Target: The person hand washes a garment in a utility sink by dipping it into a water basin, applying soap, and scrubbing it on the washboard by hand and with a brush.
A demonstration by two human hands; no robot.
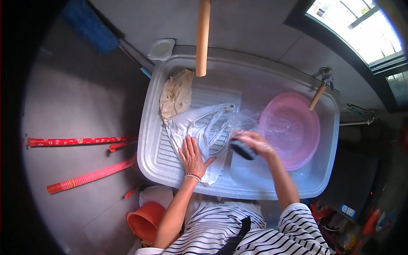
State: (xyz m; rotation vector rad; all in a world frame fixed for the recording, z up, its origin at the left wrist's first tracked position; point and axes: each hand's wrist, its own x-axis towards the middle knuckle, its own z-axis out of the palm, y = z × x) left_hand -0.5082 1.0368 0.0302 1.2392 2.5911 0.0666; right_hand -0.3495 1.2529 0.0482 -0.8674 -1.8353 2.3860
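Note:
My left hand, with beaded bracelets at the wrist, presses flat with spread fingers on a white garment with thin straps. The cloth lies across the ribbed washboard part of a grey laundry sink. My right hand grips a dark-backed scrubbing brush, its bristles tilted down, just right of the garment. Water splashes between this hand and a pink plastic basin in the sink's right part. A crumpled cream cloth touches the garment's upper left end.
A wooden-looking rod overhangs the sink's back edge. The metal tap is at the back right, above the basin. A small white tub sits on the back left corner. An orange bucket stands below, left of my body.

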